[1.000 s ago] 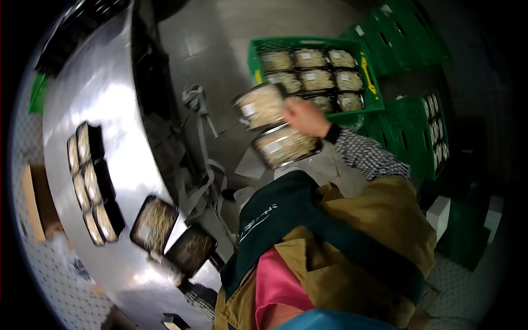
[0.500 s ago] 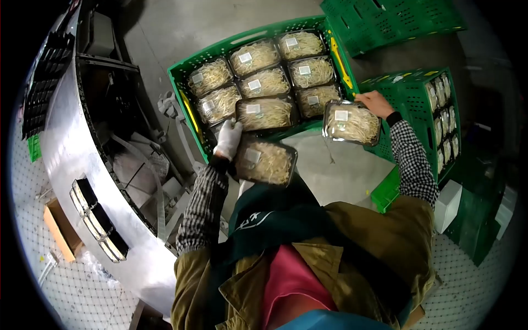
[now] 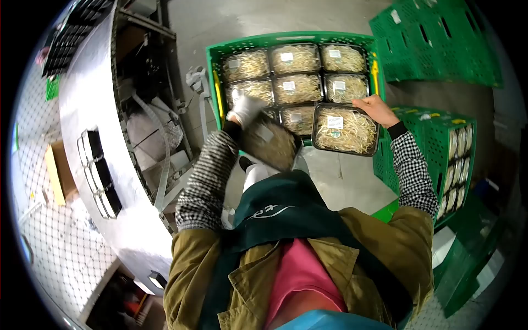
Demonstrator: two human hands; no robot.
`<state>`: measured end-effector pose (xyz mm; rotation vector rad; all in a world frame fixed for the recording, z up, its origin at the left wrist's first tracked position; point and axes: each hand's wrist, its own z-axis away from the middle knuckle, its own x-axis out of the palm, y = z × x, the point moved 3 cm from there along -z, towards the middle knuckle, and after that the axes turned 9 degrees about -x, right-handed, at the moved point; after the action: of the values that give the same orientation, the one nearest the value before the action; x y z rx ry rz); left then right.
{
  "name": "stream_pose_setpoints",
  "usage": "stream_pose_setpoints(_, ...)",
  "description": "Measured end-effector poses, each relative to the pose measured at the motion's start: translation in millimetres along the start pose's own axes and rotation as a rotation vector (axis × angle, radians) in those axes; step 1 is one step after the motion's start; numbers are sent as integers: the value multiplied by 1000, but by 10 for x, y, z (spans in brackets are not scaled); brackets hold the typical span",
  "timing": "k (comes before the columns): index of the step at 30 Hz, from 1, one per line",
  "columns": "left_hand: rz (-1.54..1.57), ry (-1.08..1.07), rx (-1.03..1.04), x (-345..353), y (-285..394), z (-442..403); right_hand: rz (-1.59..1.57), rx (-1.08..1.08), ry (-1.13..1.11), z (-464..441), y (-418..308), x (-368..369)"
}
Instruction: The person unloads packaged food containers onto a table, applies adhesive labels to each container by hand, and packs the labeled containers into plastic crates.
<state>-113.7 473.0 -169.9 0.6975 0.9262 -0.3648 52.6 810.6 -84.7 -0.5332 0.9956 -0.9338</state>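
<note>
My left hand (image 3: 246, 108), in a white glove and blurred, grips the upper left of a black tray of sprouts (image 3: 270, 142), which is tilted and smeared by motion. My bare right hand (image 3: 377, 110) holds a second sprout tray (image 3: 345, 129) by its upper right corner, nearly level, with a white label on its film. Both trays are over the near side of a green crate (image 3: 291, 37) with yellow handles. Inside the crate lie rows of wrapped sprout packs (image 3: 298, 88); the held trays partly hide the nearest row.
To the left runs a metal table (image 3: 88, 104) bearing a short row of packs (image 3: 99, 173) and stacked black trays (image 3: 77, 36). Green crates (image 3: 434, 41) stand at the upper right, and another crate (image 3: 421, 143) with packs is at the right. A cardboard box (image 3: 59, 170) sits beyond the table.
The view has shifted, so the crate appears further right. My right hand's tray is now at the crate's near right corner. My left hand's tray has tilted. A second ago that hand was at the table.
</note>
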Motion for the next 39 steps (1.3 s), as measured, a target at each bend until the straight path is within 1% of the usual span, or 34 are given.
stream_pose_setpoints(1,-450,234,188,-124,-277,-148,-28,-12,-35,-112,-9,42)
stream_pose_setpoints(2,-61,461,109,-347,-536,-195,-54,-20,-70,-224,-11,99)
stream_pose_setpoints(3,319,436,-68,-622,-678,-265,-126,-110,-19,-337,63,221)
stream_pose_setpoints(4,737,439,-305,-696,-894,-419,-141,-134,-11,-404,19,293)
stream_pose_setpoints(5,734,498,-314,-845,-943,-511,-117,-112,-53,-522,68,367)
stream_pose_setpoints(6,1037,378,-448,-1081,-748,-434,-92,-90,-95,-633,80,441)
stream_pose_setpoints(7,622,553,-312,-978,-998,-654,-127,-157,-67,-767,56,588)
stream_pose_setpoints(8,382,594,-366,-1043,-925,-607,-161,-224,-42,-893,-12,734)
stream_pose_setpoints(9,138,623,-421,-1102,-849,-559,-134,-208,-79,-1068,-63,882)
stream_pose_setpoints(10,28,784,-421,-1012,-902,-495,-92,-210,-89,-1227,-129,1006)
stream_pose_setpoints(11,9,930,-441,-1026,-781,-262,-52,-218,-99,-1363,-328,1166)
stream_pose_setpoints(12,85,998,-354,-983,-773,-35,-169,-393,-46,-1522,-480,1363)
stream_pose_setpoints(13,156,1066,-266,-913,-784,225,-95,-345,-68,-1686,-588,1519)
stream_pose_setpoints(15,343,1124,-347,-576,-861,902,-20,-370,162,-1934,-712,1867)
stream_pose_setpoints(16,380,1156,-406,-361,-907,1273,124,-311,307,-1996,-776,1994)
stream_pose_setpoints(17,412,1199,-478,-114,-958,1708,132,-403,554,-2032,-768,2140)
stream_pose_setpoints(18,499,1196,-561,154,-1002,2170,172,-431,640,-2050,-821,2211)
stream_pose_setpoints(19,583,1208,-645,415,-1043,2648,109,-393,683,-2061,-791,2296)
stream_pose_setpoints(21,549,1113,-1001,985,-1133,3680,283,-431,793,-2041,-783,2320)
stream_pose_setpoints(22,509,1128,-1170,1262,-1167,4164,347,-363,753,-2057,-823,2278)
stream_pose_setpoints(23,485,1128,-1325,1539,-1229,4667,425,-460,759,-2107,-845,2287)
stream_pose_setpoints(24,528,1249,-1422,1887,-1298,5144,496,-548,770,-2064,-1069,2400)
stream_pose_setpoints(25,573,1357,-1512,2178,-1356,5591,570,-621,783,-2053,-1337,2498)
stream_pose_setpoints(27,792,1558,-1611,2536,-1560,6283,466,-812,725,-2081,-2160,2956)
stream_pose_setpoints(28,943,1540,-1730,2480,-1701,6527,459,-903,678,-2142,-2573,3264)
stream_pose_setpoints(29,1102,1522,-1829,2375,-1887,6720,401,-1004,594,-2202,-2959,3638)
stream_pose_setpoints(30,1032,1823,-1652,2268,-2108,6811,381,-1106,512,-2195,-3387,4040)
stream_pose_setpoints(31,965,1848,-1618,2157,-2415,6960,331,-1165,419,-2237,-3750,4475)
stream_pose_setpoints(34,797,1735,-1584,1628,-3612,7258,313,-1256,171,-2115,-4685,5780)
stream_pose_setpoints(35,765,1711,-1568,1422,-4119,7340,310,-1257,133,-2118,-4908,6204)
stream_pose_setpoints(36,748,1668,-1571,1239,-4616,7400,301,-1352,126,-2193,-5060,6590)
stream_pose_setpoints(37,760,1632,-1591,1076,-5142,7441,342,-1323,37,-2214,-5277,6953)
stream_pose_setpoints(38,798,1597,-1646,909,-5645,7489,295,-1383,7,-2246,-5508,7289)
stream_pose_setpoints(39,869,1565,-1717,726,-6138,7515,312,-1389,-6,-2374,-5699,7608)
